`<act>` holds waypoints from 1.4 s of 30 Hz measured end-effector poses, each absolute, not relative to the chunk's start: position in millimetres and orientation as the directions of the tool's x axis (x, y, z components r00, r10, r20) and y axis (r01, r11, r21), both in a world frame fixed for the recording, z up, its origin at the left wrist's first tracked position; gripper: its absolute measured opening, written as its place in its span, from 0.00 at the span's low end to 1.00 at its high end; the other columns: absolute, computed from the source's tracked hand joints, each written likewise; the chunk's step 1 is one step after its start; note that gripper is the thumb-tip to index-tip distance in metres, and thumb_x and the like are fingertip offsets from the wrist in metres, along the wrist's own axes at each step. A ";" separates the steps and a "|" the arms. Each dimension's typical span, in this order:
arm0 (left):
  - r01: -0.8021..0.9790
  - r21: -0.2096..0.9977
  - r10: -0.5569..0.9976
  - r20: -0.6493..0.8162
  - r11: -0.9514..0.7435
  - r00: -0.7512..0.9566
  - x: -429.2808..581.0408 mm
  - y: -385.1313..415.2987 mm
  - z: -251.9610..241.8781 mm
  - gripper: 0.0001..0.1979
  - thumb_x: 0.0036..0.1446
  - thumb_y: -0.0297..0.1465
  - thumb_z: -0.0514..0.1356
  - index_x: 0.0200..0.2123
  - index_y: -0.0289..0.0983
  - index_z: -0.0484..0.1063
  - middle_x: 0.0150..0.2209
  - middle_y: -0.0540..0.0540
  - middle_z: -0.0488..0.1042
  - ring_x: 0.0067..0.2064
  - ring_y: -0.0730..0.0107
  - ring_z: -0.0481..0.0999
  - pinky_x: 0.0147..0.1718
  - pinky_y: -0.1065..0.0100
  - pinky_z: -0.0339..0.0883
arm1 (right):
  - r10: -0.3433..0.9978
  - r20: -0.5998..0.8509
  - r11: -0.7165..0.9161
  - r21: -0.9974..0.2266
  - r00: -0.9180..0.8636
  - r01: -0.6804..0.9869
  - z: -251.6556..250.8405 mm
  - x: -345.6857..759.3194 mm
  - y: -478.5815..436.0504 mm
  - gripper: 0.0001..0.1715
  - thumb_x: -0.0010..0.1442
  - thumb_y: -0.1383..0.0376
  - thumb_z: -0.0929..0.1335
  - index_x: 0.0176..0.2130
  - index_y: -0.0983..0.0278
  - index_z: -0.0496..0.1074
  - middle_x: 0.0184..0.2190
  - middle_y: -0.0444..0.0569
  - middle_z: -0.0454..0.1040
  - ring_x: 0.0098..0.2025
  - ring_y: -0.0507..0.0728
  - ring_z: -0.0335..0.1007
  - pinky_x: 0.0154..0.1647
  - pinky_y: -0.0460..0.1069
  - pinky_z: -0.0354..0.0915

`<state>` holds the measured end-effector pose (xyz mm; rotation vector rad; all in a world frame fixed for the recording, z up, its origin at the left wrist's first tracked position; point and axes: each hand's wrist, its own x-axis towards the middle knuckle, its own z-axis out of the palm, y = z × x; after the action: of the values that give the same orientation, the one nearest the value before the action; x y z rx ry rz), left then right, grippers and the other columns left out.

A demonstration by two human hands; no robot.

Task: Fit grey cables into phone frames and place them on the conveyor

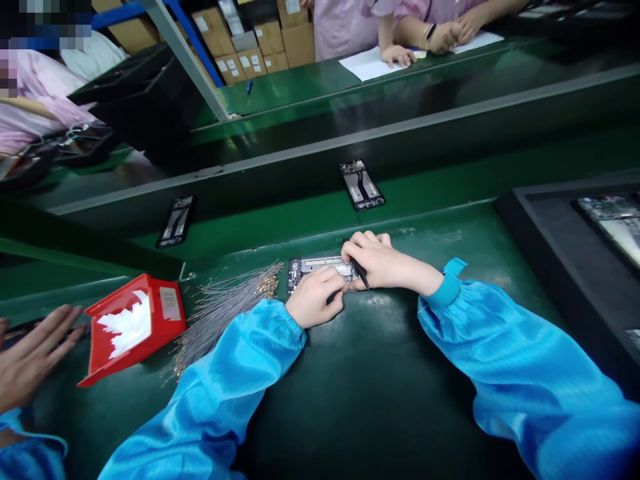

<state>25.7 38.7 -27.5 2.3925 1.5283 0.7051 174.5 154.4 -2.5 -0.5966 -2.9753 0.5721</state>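
Note:
An opened phone (295, 270), its inner parts bare, lies crosswise on the green bench under both hands. My left hand (320, 293) rests over its near edge, fingers curled together; whatever they pinch is hidden. From the far right side my right hand (375, 259) reaches over the phone, closed on slim black tweezers (359, 273) that slant down across its right end. The tweezers' tips cannot be made out clearly. Just left of the phone, beside my left sleeve, spreads a bundle of thin grey cables (225, 303) with gold-coloured ends.
A red bin (170, 327) with white pieces stands left of the cables, near another person's hand (37, 353). Two more opened phones, one left (176, 221) and one centre (362, 185), lie on the strip beyond. A black tray (545, 227) borders the right; people sit opposite.

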 end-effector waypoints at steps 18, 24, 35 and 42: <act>0.876 0.189 0.890 0.206 -0.444 0.407 26.3 37.5 -26.7 0.09 0.58 0.29 0.48 0.32 0.36 0.66 0.31 0.45 0.67 0.34 0.68 0.64 0.34 0.68 0.62 | 0.860 0.323 0.475 -0.225 -0.394 0.851 -43.1 135.8 245.4 0.19 0.52 0.61 0.65 0.44 0.64 0.62 0.42 0.57 0.66 0.44 0.67 0.57 0.38 0.56 0.52; 0.974 -0.070 0.962 0.154 -0.218 0.226 21.0 92.0 -18.0 0.07 0.58 0.27 0.49 0.37 0.36 0.66 0.36 0.43 0.67 0.39 0.63 0.65 0.38 0.65 0.63 | 0.820 0.438 0.500 -0.240 -0.367 0.832 -37.2 148.1 230.2 0.17 0.50 0.61 0.65 0.41 0.64 0.64 0.40 0.55 0.67 0.44 0.65 0.55 0.37 0.54 0.49; 0.966 -0.165 0.979 0.080 0.200 -0.190 -17.1 101.4 2.7 0.14 0.54 0.26 0.53 0.45 0.38 0.65 0.43 0.40 0.64 0.45 0.55 0.63 0.38 0.59 0.62 | 0.723 0.444 0.628 -0.103 -0.529 0.772 -41.1 202.5 188.5 0.17 0.55 0.56 0.63 0.39 0.65 0.66 0.38 0.55 0.69 0.45 0.65 0.55 0.39 0.55 0.48; 0.982 -0.057 0.966 -0.181 0.178 -0.186 -52.3 27.9 19.7 0.11 0.53 0.36 0.57 0.39 0.38 0.67 0.38 0.45 0.66 0.41 0.63 0.66 0.39 0.65 0.62 | 0.495 0.393 0.869 -0.195 -0.775 0.455 -30.1 193.7 135.3 0.13 0.57 0.60 0.62 0.40 0.64 0.68 0.34 0.52 0.70 0.41 0.60 0.57 0.42 0.55 0.49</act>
<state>-52.3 27.9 19.7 1.9352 2.3301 -0.2439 193.7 135.3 -30.1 -0.6977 -2.6012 0.1229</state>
